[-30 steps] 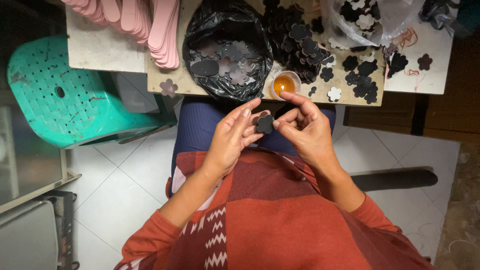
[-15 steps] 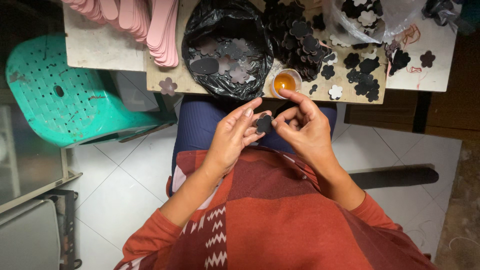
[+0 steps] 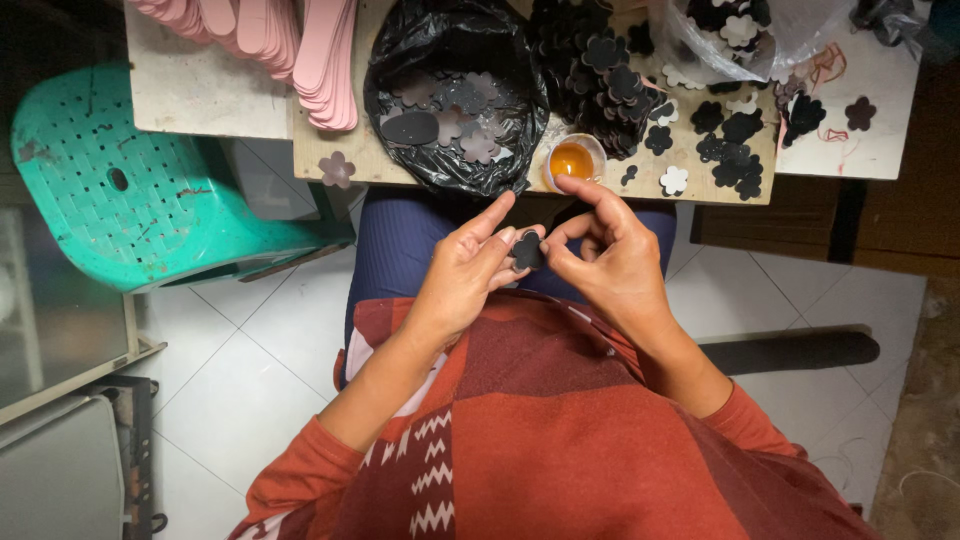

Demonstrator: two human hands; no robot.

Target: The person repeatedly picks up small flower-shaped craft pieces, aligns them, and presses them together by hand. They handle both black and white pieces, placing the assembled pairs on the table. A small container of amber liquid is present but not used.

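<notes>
My left hand (image 3: 467, 268) and my right hand (image 3: 608, 258) meet over my lap, just in front of the table edge. Between their fingertips they pinch a small black flower-shaped cutout (image 3: 527, 252). The left index finger points up toward the table; the right index finger arches over the piece. Right above the hands a small cup of orange liquid (image 3: 573, 160) stands on the table. A black plastic bag (image 3: 455, 95) holding grey and black cutouts lies open beside it.
A heap of black flower cutouts (image 3: 600, 80) and scattered black and white ones (image 3: 720, 140) cover the wooden table (image 3: 360, 160). Pink strips (image 3: 290, 45) are stacked at the left. A clear bag (image 3: 735, 30) holds more cutouts. A turquoise plastic stool (image 3: 130, 180) stands left.
The hands stay together on the cutout. The right index finger has curled further over the piece, and the fingers have shifted slightly on it.
</notes>
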